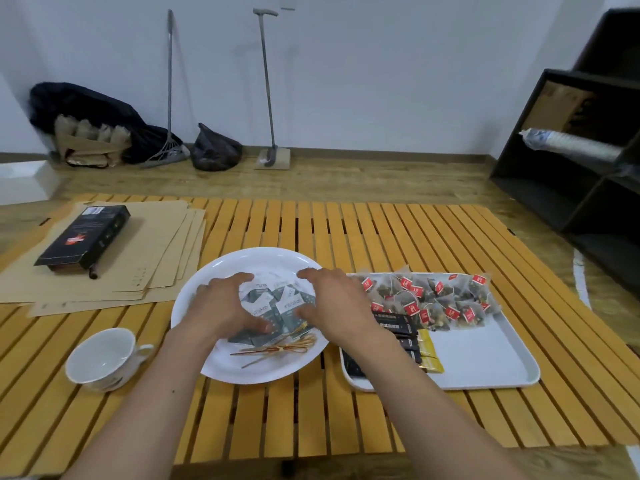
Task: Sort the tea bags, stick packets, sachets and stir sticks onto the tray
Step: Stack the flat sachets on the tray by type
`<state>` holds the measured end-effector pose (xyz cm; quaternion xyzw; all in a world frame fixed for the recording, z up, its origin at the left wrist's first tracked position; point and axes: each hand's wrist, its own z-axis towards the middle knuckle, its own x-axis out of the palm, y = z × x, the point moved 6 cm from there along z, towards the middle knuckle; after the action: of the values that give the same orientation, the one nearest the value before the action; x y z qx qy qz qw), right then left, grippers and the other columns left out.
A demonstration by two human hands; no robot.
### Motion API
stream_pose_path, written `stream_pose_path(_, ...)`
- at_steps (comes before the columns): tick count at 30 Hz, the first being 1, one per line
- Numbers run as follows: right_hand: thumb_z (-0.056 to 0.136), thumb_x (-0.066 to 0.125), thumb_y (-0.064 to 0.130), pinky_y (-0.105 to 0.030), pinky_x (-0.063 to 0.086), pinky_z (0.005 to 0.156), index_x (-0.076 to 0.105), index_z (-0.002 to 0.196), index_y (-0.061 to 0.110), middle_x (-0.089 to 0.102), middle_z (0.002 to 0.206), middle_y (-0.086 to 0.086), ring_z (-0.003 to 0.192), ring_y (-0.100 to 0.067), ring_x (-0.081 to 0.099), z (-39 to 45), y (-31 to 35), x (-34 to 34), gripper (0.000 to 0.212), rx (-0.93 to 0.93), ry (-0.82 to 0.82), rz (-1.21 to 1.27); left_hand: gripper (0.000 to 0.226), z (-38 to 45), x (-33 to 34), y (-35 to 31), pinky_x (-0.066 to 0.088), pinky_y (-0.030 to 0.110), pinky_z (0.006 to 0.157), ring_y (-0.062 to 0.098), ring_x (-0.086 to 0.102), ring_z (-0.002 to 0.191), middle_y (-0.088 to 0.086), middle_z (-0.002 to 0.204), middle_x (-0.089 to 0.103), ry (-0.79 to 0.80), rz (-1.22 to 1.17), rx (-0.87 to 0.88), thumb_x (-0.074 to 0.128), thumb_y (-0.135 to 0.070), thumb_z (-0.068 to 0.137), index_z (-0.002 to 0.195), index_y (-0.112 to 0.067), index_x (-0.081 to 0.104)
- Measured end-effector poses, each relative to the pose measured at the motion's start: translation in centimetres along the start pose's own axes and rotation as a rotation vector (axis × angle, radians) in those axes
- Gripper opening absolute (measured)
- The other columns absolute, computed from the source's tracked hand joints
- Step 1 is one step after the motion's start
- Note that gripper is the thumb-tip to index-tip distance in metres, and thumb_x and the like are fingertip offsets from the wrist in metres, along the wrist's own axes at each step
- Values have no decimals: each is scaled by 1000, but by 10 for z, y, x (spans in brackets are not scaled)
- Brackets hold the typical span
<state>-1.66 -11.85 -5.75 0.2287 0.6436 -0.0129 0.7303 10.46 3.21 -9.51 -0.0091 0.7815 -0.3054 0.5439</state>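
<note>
Both hands work over the white plate (221, 268): the left hand (225, 306) and right hand (332, 303) curl their fingers around the grey sachets (273, 299) between them, seemingly gathering the pile to lift as one. Just below the hands lie the stir sticks (277, 348). Right of the right hand, the tray (485, 358) already holds tea bags (429, 296) and dark stick packets (398, 323), grouped by kind.

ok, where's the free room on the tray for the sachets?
The tray is bare in its near right part, bordered by the tea bags at the back and the yellow packet on the left. Its back and near left, with the black stick packets, are crowded. Both hands are on the sachets in the plate.
</note>
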Motion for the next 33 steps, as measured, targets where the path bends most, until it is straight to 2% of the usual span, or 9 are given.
stream_pose_path(4, 87, 69, 37, -43, 39, 96, 56, 133, 19, 70, 113, -8, 113, -33, 59, 16, 6, 26, 51, 48, 117, -169, 91, 5, -4, 8, 45, 44, 104, 28, 55, 120, 1, 123, 64, -23, -92, -27, 97, -47, 50, 130, -34, 58)
stream_pose_path(7, 84, 73, 36, -42, 42, 96, 61, 128, 19, 71, 115, -6, 111, -31, 63, 22, 5, 33, 48, 81, 124, -73, 85, 5, -4, 8, 48, 41, 100, 26, 58, 112, -2, 110, 60, -21, -187, -30, 98, -34, 55, 131, -29, 59)
stream_pose_path(11, 79, 80, 41, -42, 49, 92, 66, 118, 18, 69, 114, -5, 108, -28, 62, 27, 4, 33, 47, 122, 98, 31, 80, 3, -3, 5, 50, 35, 87, 24, 60, 99, 1, 110, 62, 23, -312, -68, 96, -17, 62, 132, -17, 58)
stream_pose_path(13, 77, 83, 39, -40, 49, 88, 67, 111, 19, 67, 112, -4, 104, -27, 62, 30, 2, 37, 42, 140, 96, 76, 58, 2, -4, 2, 48, 29, 72, 21, 63, 87, 3, 104, 70, 46, -324, -55, 94, -13, 64, 115, -11, 69)
stream_pose_path(15, 77, 84, 33, -35, 48, 88, 68, 120, 21, 64, 119, -4, 105, -26, 63, 32, 2, 42, 48, 157, 98, 200, 35, 1, -5, 2, 46, 27, 62, 23, 65, 80, 5, 91, 73, 25, -378, -57, 90, -8, 67, 98, -8, 74)
stream_pose_path(19, 78, 86, 24, -27, 46, 87, 63, 134, 20, 57, 132, -2, 108, -22, 63, 32, 4, 41, 60, 186, 22, 423, 28, -3, -9, 3, 54, 31, 63, 30, 69, 80, 10, 88, 74, -5, -552, -95, 79, 3, 74, 96, -14, 71)
stream_pose_path(24, 74, 89, 16, -25, 54, 76, 62, 106, 23, 68, 101, 9, 90, -15, 66, 33, 1, 39, 42, 214, -88, 673, 35, -1, -14, -4, 60, 39, 71, 32, 72, 86, 12, 98, 75, -16, -739, -83, 76, -2, 82, 115, -14, 69)
stream_pose_path(30, 70, 93, 17, -35, 61, 77, 60, 107, 18, 72, 105, -5, 89, -19, 68, 35, -2, 28, 50, 293, -168, 1040, 21, -9, -22, -20, 59, 51, 90, 35, 73, 93, 15, 103, 78, 46, -1074, -63, 69, -1, 92, 112, -7, 70)
stream_pose_path(33, 70, 93, 15, -36, 63, 76, 64, 106, 12, 73, 105, -9, 87, -21, 70, 32, -3, 24, 46, 312, -149, 1101, 22, -11, -23, -23, 60, 49, 87, 36, 74, 92, 15, 103, 78, 61, -1161, -78, 72, -1, 89, 110, -7, 69)
